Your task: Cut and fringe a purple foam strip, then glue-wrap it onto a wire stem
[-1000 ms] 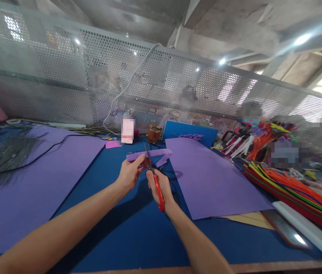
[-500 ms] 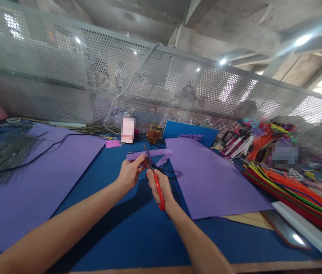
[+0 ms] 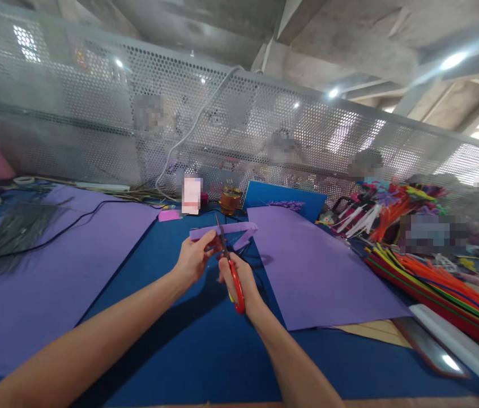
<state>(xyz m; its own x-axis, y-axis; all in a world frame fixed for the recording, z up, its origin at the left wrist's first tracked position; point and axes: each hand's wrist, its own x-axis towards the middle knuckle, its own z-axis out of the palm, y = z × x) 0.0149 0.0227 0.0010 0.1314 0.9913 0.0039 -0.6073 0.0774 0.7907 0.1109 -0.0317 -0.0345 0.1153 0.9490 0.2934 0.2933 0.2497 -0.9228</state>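
Pinched in my left hand (image 3: 197, 256) is a narrow purple paper strip (image 3: 239, 227), raised above the blue table. The strip reaches out to the right and folds back on itself at its far end. Red-handled scissors (image 3: 236, 292) are in my right hand (image 3: 243, 279), fingers wrapped round the handles. Their dark blades point away from me and cross the strip just right of my left fingertips. Whether the blades are parted is too fine to make out.
Large purple sheets lie left (image 3: 107, 243) and right (image 3: 307, 260). Grey wire stems (image 3: 14, 232) and a black cable (image 3: 90, 211) rest on the left one. Coloured pipe cleaners (image 3: 443, 289) are heaped at right. Behind stand an amber jar (image 3: 230, 199) and a perforated metal screen (image 3: 214, 113).
The view has shifted very slightly. My hands, the scissors and the purple strip hold almost the same position.
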